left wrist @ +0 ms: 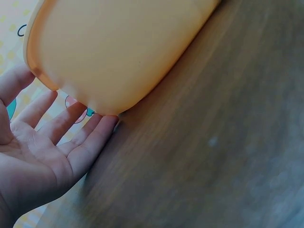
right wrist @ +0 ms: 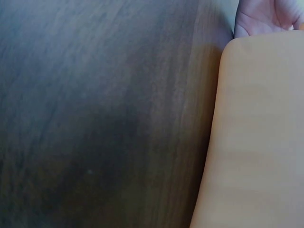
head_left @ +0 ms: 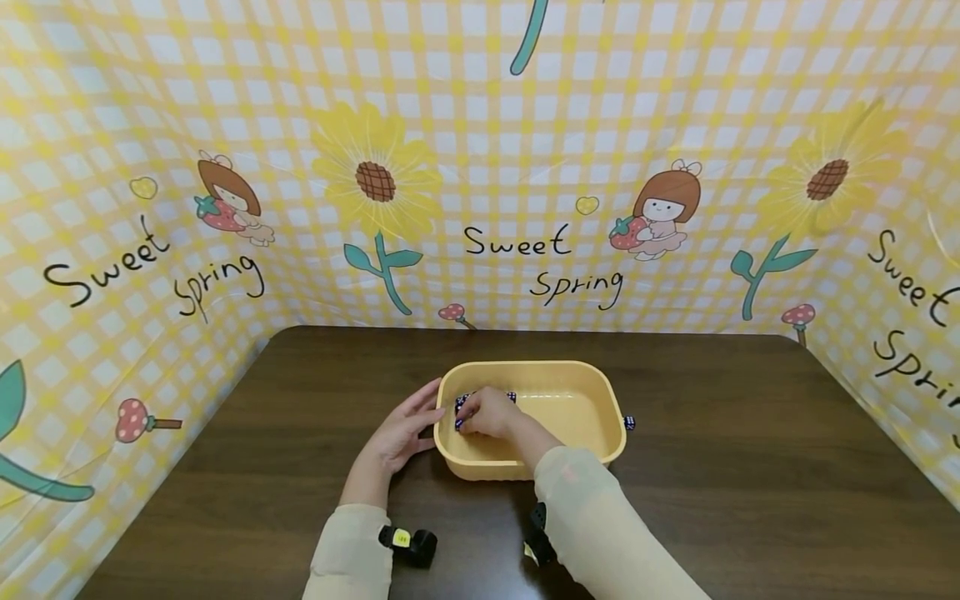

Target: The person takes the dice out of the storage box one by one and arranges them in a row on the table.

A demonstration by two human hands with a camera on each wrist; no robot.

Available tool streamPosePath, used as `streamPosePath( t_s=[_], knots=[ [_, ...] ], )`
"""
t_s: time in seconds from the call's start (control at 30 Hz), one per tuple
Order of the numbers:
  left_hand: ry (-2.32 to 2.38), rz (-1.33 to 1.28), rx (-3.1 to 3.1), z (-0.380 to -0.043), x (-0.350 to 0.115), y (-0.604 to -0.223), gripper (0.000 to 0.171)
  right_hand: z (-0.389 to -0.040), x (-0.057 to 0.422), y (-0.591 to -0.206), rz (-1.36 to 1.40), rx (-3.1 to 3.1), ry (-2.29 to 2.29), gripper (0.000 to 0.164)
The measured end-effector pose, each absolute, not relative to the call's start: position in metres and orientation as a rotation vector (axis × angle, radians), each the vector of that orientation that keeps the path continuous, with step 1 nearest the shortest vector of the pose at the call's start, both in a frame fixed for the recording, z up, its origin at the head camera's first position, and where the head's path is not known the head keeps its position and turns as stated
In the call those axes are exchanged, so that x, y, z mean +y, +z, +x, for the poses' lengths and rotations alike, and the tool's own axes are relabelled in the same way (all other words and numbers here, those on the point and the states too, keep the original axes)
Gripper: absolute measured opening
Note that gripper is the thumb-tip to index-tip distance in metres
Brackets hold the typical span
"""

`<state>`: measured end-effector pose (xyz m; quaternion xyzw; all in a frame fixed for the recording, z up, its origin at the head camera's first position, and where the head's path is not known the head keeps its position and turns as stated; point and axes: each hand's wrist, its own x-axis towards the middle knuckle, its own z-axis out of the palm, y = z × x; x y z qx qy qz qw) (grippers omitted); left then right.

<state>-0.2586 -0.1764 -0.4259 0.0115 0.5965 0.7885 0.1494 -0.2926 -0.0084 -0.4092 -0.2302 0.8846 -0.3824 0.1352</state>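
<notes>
A yellow plastic basin [head_left: 540, 472] stands on the table. My left hand [head_left: 399, 433] rests against its left end, fingers spread along the outer wall. In the left wrist view the left fingertips touch the basin's wall [left wrist: 128, 52], close over the table. My right hand [head_left: 489, 414] reaches inside the basin at its left end and pinches a dark blue die [head_left: 458, 424] with white dots. Several more dark dice [head_left: 512, 397] lie in a line behind that hand, partly hidden by it. The right wrist view shows only the basin's outside [right wrist: 261, 133] and part of the left hand.
Another dark die [head_left: 629, 423] sits outside the basin, close by its right end. The dark wooden table [head_left: 750, 483] extends to both sides. A yellow checked cloth [head_left: 495, 167] with printed flowers hangs behind and along the sides. Both wrists wear black cameras [head_left: 422, 548].
</notes>
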Motion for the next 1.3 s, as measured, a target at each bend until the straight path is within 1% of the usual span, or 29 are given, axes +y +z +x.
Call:
streamPosePath(
  t_s=[0.4, 0.6, 0.87, 1.3],
  knots=[
    [2.252, 0.055, 1.708, -0.259, -0.177, -0.427, 0.056, -0.294, -0.001, -0.408, -0.612, 2.417, -1.334, 0.011],
    [2.265, 0.072, 1.707, -0.259, -0.175, -0.425, 0.056, -0.297, 0.003, -0.403, -0.609, 2.351, -1.457, 0.015],
    [2.259, 0.051, 1.705, -0.26, -0.175, -0.426, 0.055, -0.295, 0.01, -0.39, -0.638, 2.339, -1.47, 0.016],
    [2.25, 0.016, 1.739, -0.26, -0.175, -0.426, 0.053, -0.301, 0.032, -0.376, -0.634, 2.421, -1.543, 0.016]
  ],
)
